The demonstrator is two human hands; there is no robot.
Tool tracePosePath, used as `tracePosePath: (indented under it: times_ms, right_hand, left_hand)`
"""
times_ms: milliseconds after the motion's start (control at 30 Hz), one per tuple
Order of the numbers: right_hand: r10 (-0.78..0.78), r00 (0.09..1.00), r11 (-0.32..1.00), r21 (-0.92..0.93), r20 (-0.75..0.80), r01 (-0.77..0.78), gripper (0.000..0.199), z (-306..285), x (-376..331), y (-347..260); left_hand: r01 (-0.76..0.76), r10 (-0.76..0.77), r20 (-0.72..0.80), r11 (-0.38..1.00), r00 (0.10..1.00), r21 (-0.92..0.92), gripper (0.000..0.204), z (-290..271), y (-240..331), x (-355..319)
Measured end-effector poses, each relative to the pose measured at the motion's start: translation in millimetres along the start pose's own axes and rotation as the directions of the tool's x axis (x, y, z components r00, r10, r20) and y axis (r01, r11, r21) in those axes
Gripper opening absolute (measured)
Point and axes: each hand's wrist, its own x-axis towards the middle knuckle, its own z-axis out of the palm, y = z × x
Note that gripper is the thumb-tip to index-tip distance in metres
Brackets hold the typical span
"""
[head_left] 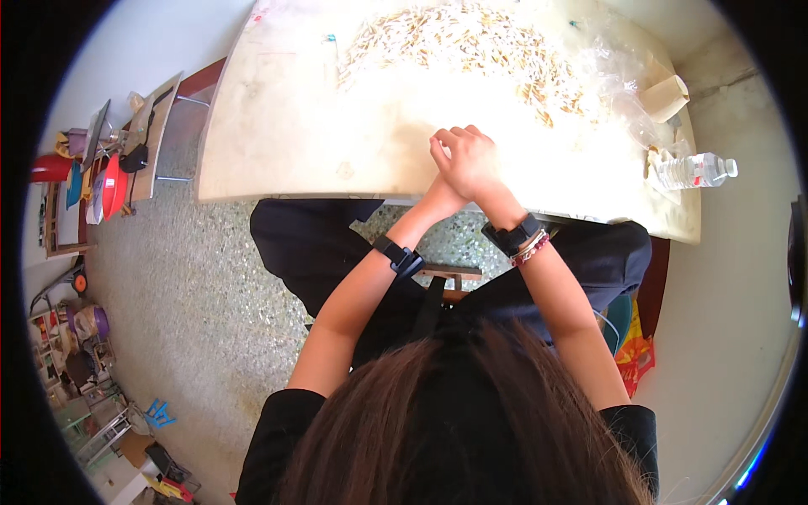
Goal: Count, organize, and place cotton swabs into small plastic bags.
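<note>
My right hand [473, 162] lies over my left at the near edge of the pale table [286, 126]. Its fingers are curled in, and whatever they may hold is hidden. Only the wrist and back part of my left hand [444, 195] show; its fingers are covered by the right. Farther back on the table spreads a heap of small, slender brown and whitish pieces [471, 42], too small and overexposed to name. Both hands are apart from this heap. Dark bands circle both wrists, with a beaded bracelet [530, 248] on the right.
Crumpled clear plastic [619, 80], a tan paper-like roll [665, 98] and a clear bottle [694, 171] lying on its side occupy the table's right end. A wall [732, 252] stands close on the right. Left of me are basins [115, 187] and a small blue stool [158, 413].
</note>
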Motion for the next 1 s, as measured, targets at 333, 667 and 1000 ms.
tracePosePath:
  times_ms: [333,667,1000]
  right_hand:
    - [0.336,0.709,0.909,0.410,-0.620,-0.072,0.030,-213,-34,-11]
    - [0.148,0.469,0.896,0.319,-0.871,0.310,0.027,-289,-81,-36]
    - [-0.106,0.312,0.891,0.049,-0.944,0.452,0.027,-327,-96,-31]
  left_hand:
    - [0.205,-0.162,0.231,0.962,0.959,-0.178,0.024,-38,51,0]
    - [0.484,-0.491,0.344,0.868,0.800,0.113,0.038,-129,65,13]
    - [0.153,-0.671,0.152,0.372,0.725,0.916,0.072,-219,51,58]
